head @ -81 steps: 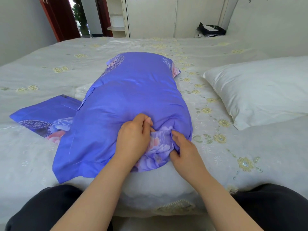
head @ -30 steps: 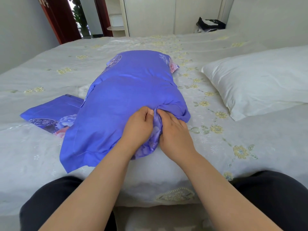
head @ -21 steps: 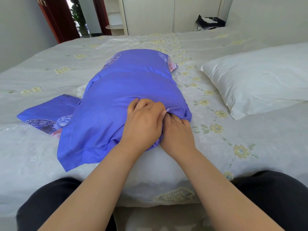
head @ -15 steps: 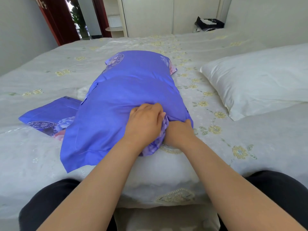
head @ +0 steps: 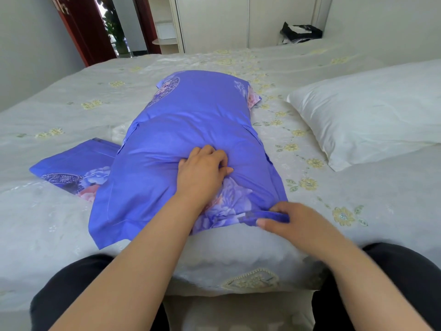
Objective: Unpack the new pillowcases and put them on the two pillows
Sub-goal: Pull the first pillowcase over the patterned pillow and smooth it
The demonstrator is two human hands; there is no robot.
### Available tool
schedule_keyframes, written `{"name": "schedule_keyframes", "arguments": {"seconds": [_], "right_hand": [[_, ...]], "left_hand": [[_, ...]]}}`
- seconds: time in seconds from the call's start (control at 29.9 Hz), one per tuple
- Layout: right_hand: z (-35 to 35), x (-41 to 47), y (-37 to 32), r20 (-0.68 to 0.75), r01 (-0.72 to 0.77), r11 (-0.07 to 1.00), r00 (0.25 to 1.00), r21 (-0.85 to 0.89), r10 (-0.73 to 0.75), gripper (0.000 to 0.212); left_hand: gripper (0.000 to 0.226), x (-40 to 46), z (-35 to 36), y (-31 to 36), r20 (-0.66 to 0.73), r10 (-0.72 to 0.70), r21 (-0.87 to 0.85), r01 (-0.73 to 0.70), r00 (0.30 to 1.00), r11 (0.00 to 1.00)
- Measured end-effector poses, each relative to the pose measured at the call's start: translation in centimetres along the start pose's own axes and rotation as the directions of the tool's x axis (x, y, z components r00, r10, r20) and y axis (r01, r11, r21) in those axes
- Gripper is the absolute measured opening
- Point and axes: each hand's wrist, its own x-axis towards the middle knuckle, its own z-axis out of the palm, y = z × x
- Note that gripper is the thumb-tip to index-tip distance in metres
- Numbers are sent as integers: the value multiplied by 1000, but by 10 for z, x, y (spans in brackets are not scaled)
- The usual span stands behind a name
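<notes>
Embroidered bedspread point(head: 71, 111), white wardrobe point(head: 214, 20) behind

- A pillow in a blue-violet pillowcase point(head: 191, 130) is lying lengthwise on the bed, running from the near edge away toward the far side. It is looking plump, its cloth creased at the near end, where a floral flap is showing and the flat border is spreading out to the near left.
- A second blue pillowcase point(head: 71, 166) is lying flat and folded just to the left, its right edge tucked under the covered pillow, with printed flowers showing on its near side.
- A bare white pillow point(head: 367, 111) is resting to the right, apart from the covered one, slightly rumpled.
</notes>
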Motion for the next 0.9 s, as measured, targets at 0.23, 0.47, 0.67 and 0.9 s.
{"name": "schedule_keyframes", "arguments": {"seconds": [0.23,0.47,0.67,0.9], "right_hand": [[-30,45,-26,-322,187,979,934,82,-152,24],[-11,52,-26,-390,253,956,903,148,-178,25],[-28,48,-54,-386,340,872,902,352,-196,23],[-18,87,-55,-224,162,977,966,136,-129,23]], "left_hand": [[19,7,-15,6,9,-68,-170,69,998,983],[27,20,-34,10,-121,52,26,-49,991,998],[33,35,-31,9,-7,-42,-8,42,999,999],[34,36,-40,-12,216,-79,-278,139,973,951]]}}
